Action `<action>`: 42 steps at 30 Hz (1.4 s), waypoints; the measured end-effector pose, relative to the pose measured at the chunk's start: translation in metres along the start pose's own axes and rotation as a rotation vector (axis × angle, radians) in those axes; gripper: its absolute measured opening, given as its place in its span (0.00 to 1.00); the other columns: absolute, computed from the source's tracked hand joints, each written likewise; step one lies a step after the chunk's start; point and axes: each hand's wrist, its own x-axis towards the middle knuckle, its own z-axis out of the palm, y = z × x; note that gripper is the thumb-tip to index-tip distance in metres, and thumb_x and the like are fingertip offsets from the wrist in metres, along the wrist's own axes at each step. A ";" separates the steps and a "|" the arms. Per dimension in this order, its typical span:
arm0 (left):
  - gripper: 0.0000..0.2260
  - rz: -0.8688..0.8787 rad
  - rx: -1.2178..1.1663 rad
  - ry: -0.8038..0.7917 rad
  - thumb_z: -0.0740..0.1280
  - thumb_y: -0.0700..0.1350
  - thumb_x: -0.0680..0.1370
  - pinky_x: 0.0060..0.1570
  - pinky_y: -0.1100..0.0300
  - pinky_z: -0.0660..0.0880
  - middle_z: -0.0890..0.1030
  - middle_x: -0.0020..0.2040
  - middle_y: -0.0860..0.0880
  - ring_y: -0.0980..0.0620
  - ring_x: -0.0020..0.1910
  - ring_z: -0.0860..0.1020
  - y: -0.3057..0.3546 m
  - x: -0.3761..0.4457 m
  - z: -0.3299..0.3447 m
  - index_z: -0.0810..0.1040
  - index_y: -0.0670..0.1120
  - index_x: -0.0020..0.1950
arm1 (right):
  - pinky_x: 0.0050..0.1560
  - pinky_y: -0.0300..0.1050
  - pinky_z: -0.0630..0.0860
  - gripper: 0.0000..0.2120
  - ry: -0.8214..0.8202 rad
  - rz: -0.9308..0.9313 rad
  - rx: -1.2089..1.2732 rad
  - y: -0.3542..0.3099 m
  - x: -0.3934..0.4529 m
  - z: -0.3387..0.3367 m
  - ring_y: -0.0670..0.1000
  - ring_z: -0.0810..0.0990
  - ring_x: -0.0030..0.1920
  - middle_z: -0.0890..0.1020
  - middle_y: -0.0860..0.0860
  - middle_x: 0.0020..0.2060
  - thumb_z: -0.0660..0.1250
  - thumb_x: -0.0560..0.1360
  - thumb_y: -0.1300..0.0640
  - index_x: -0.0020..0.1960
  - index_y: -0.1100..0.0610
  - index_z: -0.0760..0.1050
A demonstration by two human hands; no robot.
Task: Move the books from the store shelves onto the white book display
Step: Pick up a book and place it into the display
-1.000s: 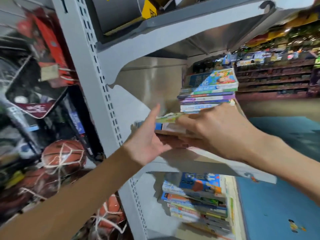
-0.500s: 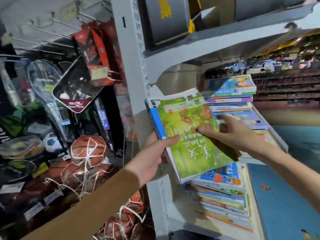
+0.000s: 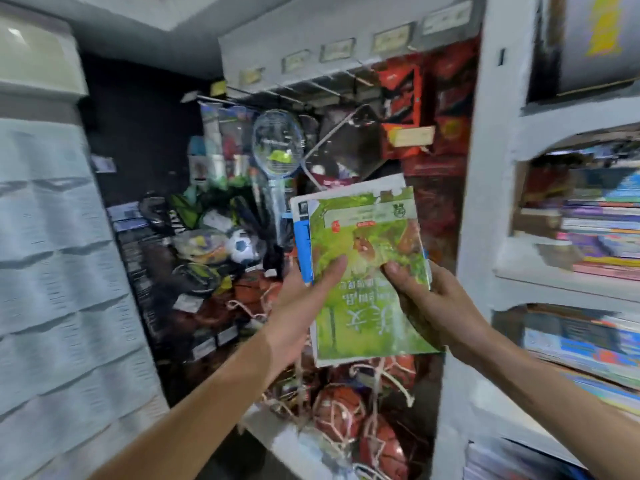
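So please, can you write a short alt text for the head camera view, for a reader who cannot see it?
Both hands hold a small stack of books with a green cover on top, the left hand at its left edge and the right hand at its right. Netted basketballs sit below, and book-filled store shelves stand to the right.

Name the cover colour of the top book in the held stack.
Green, in the head view.

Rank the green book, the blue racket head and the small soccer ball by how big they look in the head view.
1. Green book, largest by far, though held close to the camera.
2. Racket head.
3. Soccer ball, smallest.
Racket and ball sit farther back, so true sizes stay unsure.
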 end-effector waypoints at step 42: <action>0.10 0.150 0.273 0.828 0.68 0.48 0.81 0.46 0.50 0.84 0.86 0.53 0.44 0.45 0.51 0.86 0.085 0.077 -0.815 0.80 0.47 0.61 | 0.57 0.54 0.81 0.17 -0.640 0.002 0.113 0.140 0.365 0.836 0.50 0.87 0.46 0.88 0.50 0.44 0.73 0.70 0.42 0.51 0.54 0.83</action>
